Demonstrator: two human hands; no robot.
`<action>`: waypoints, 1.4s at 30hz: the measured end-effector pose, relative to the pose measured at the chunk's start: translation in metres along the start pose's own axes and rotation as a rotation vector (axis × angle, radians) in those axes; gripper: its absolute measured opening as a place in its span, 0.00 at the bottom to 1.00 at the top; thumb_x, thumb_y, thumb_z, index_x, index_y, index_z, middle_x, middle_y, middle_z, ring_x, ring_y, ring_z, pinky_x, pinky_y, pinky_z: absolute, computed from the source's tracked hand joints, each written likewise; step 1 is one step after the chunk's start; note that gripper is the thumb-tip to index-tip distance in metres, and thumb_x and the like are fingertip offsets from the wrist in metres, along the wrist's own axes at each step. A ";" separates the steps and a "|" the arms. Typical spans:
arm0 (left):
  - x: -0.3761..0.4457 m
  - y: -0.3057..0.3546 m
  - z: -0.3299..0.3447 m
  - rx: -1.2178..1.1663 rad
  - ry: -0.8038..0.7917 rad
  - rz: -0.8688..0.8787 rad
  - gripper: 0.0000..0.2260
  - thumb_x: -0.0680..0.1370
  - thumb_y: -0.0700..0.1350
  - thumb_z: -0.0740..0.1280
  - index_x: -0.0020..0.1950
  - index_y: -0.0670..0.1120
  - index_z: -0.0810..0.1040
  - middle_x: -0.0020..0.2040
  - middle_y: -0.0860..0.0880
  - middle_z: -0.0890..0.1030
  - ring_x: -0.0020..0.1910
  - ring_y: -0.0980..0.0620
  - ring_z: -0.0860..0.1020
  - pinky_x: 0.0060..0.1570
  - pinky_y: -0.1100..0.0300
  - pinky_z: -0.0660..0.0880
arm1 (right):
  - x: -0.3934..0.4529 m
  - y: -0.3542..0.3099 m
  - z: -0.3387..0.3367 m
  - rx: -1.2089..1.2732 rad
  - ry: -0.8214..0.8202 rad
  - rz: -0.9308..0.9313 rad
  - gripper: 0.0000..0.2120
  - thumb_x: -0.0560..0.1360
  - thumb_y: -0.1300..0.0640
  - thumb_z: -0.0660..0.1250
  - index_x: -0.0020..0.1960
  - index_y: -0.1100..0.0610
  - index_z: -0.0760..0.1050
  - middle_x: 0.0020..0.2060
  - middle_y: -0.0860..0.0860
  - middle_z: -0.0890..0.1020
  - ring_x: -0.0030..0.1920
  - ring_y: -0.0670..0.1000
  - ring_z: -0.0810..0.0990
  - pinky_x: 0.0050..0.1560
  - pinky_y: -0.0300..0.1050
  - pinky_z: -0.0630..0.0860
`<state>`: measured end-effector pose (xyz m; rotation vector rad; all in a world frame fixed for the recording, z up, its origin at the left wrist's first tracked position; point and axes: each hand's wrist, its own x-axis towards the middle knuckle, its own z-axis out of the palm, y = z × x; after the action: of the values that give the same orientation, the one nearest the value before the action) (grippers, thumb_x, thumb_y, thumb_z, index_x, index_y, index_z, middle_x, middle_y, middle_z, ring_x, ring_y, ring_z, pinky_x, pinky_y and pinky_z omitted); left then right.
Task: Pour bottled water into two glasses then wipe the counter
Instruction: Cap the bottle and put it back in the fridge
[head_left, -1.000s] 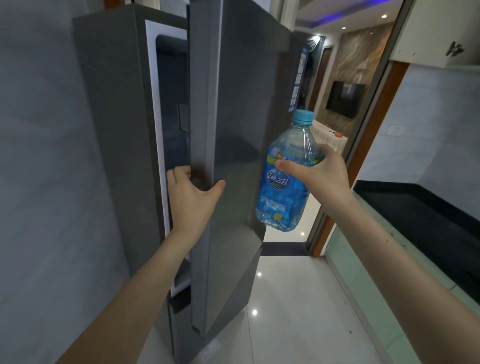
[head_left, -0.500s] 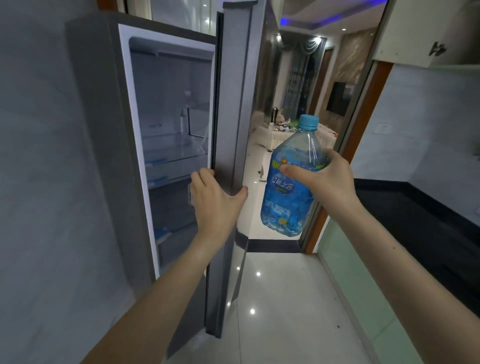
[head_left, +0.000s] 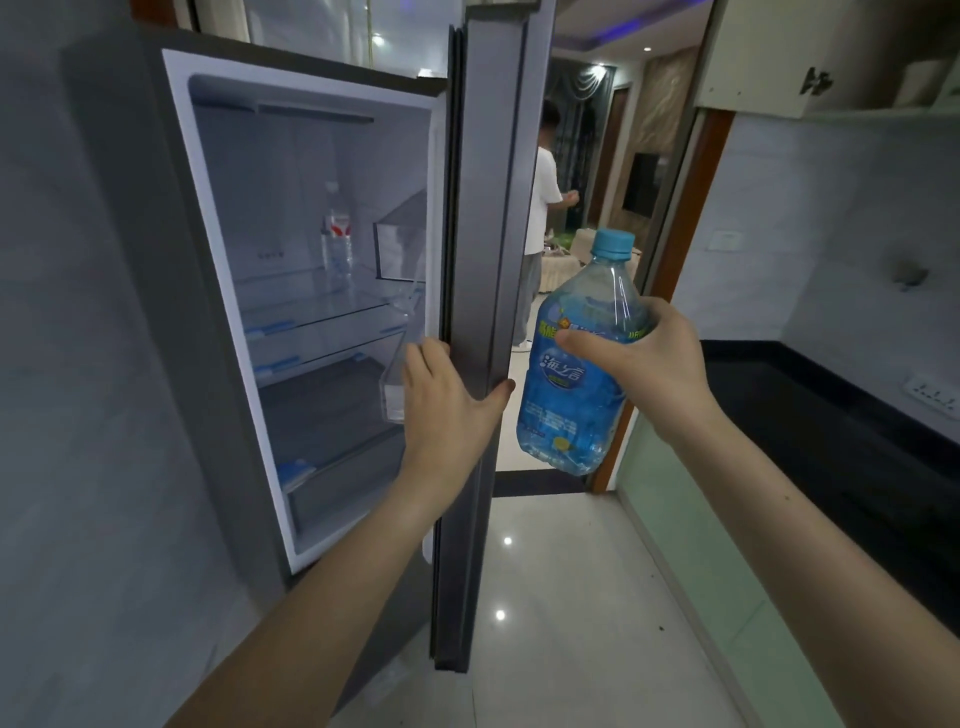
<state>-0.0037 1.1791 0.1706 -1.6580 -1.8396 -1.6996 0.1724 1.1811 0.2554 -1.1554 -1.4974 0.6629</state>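
Note:
My right hand (head_left: 652, 366) grips a large clear water bottle (head_left: 566, 410) with a blue label and a blue cap, held upright in the air right of the fridge door. My left hand (head_left: 447, 410) grips the edge of the grey fridge door (head_left: 493, 208), thumb on the outer face and fingers round the inner side. The door stands wide open. Inside the fridge (head_left: 311, 291) a small clear bottle (head_left: 336, 244) stands on the upper glass shelf. No glasses are in view.
A black counter (head_left: 831, 431) runs along the right wall above pale green cabinet fronts. A glossy tiled floor (head_left: 545, 597) lies between fridge and counter. A person in a white shirt (head_left: 537, 208) stands in the room beyond the doorway. A grey wall is at the left.
The fridge door has swung from nearly closed to wide open, pulled by my left hand. The inside with its shelves and small bottle has come into view. My right hand kept the big bottle.

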 end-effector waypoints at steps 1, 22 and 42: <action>0.000 0.000 0.002 -0.016 -0.015 0.010 0.26 0.66 0.53 0.77 0.53 0.44 0.67 0.50 0.51 0.64 0.47 0.57 0.63 0.48 0.74 0.58 | 0.000 0.001 -0.002 -0.006 0.006 0.002 0.31 0.61 0.46 0.80 0.59 0.51 0.71 0.47 0.42 0.80 0.45 0.42 0.82 0.39 0.34 0.79; 0.005 0.023 0.060 -0.342 -0.309 0.214 0.17 0.71 0.38 0.71 0.47 0.53 0.65 0.45 0.55 0.68 0.41 0.61 0.68 0.39 0.74 0.67 | -0.007 0.006 -0.047 -0.081 0.218 0.073 0.30 0.60 0.50 0.82 0.58 0.56 0.75 0.45 0.48 0.84 0.41 0.43 0.84 0.35 0.35 0.80; 0.058 -0.055 0.099 -0.146 -0.912 0.685 0.16 0.74 0.49 0.70 0.60 0.46 0.76 0.53 0.51 0.77 0.53 0.52 0.73 0.50 0.60 0.68 | -0.007 0.020 -0.039 -0.132 0.370 0.170 0.31 0.57 0.49 0.83 0.56 0.56 0.77 0.45 0.51 0.85 0.41 0.48 0.85 0.44 0.50 0.84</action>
<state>-0.0139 1.3034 0.1428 -2.9692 -1.0628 -0.8373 0.2152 1.1760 0.2452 -1.4318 -1.1503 0.4365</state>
